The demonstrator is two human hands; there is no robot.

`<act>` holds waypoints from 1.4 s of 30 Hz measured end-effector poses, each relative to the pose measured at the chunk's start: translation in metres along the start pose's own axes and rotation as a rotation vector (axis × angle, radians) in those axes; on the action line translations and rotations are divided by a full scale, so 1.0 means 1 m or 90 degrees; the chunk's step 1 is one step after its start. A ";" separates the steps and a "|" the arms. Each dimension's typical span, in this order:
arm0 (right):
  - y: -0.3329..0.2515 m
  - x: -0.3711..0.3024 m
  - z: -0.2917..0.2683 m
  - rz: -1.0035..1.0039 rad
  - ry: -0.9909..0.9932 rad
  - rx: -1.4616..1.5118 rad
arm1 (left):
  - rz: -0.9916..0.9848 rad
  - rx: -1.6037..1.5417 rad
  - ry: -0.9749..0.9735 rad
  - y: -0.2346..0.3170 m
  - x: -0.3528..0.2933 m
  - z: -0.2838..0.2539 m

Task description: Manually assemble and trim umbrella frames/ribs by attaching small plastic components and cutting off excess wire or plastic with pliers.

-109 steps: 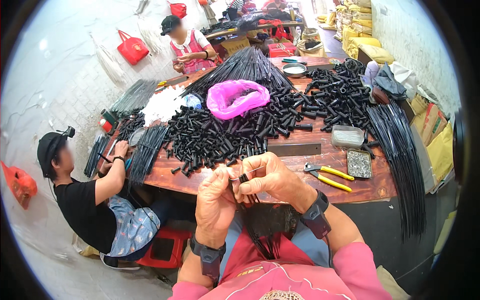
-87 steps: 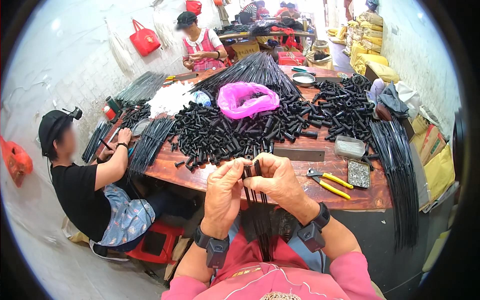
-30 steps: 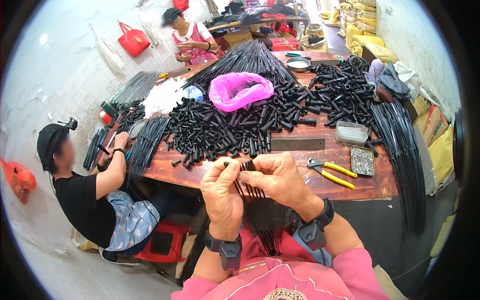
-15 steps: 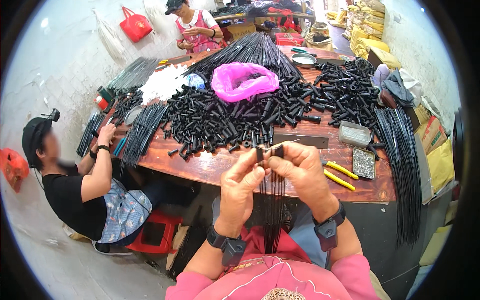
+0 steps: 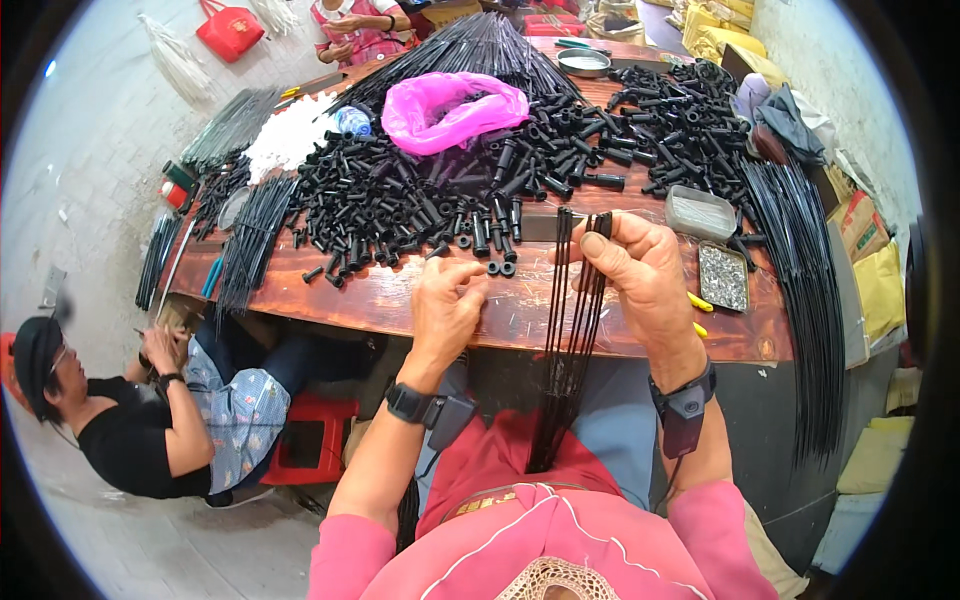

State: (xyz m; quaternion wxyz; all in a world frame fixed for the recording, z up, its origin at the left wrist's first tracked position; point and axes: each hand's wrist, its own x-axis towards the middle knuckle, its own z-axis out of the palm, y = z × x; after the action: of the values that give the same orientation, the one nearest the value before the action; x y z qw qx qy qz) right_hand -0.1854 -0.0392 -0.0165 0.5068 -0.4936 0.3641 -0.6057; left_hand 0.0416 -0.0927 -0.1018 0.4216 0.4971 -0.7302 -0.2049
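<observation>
My right hand (image 5: 640, 270) pinches a bundle of long thin black rods (image 5: 570, 340) near their upper ends, which poke up above the fingers. The rods hang over the table edge toward my lap. To the left, my left hand (image 5: 445, 305) is at the near edge of a large heap of short black flanged tubes (image 5: 400, 195). Its fingers are curled in; whatever is between them is hidden. Two small black tubes (image 5: 500, 268) stand beside its fingertips, with their round openings showing.
Pliers with yellow handles (image 5: 700, 302) lie partly behind my right hand. Nearby are a tin of small metal parts (image 5: 723, 277) and a clear plastic box (image 5: 700, 212). A pink plastic bag (image 5: 455, 110) tops the heap. Black rod bundles (image 5: 800, 300) overhang the right edge. A co-worker (image 5: 140, 410) sits at left.
My hands were together at the rods' upper ends. Now they are apart: the left has moved to the heap's near edge, while the right keeps the rods. The view has tilted down.
</observation>
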 end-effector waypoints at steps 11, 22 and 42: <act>-0.004 -0.006 -0.004 0.002 0.013 0.017 | 0.036 0.210 -0.056 0.004 0.010 0.019; -0.010 -0.014 0.003 -0.008 -0.009 0.015 | -0.028 0.151 -0.033 0.005 -0.006 0.002; -0.021 -0.020 0.043 -0.031 -0.074 -0.042 | -0.101 -0.782 -0.098 0.104 0.048 -0.063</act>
State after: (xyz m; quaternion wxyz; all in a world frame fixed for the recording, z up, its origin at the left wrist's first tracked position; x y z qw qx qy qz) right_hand -0.1493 -0.0121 0.0092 0.4956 -0.5530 0.3417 -0.5761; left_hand 0.0280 -0.0848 0.0278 0.5602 0.2007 -0.4682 -0.6532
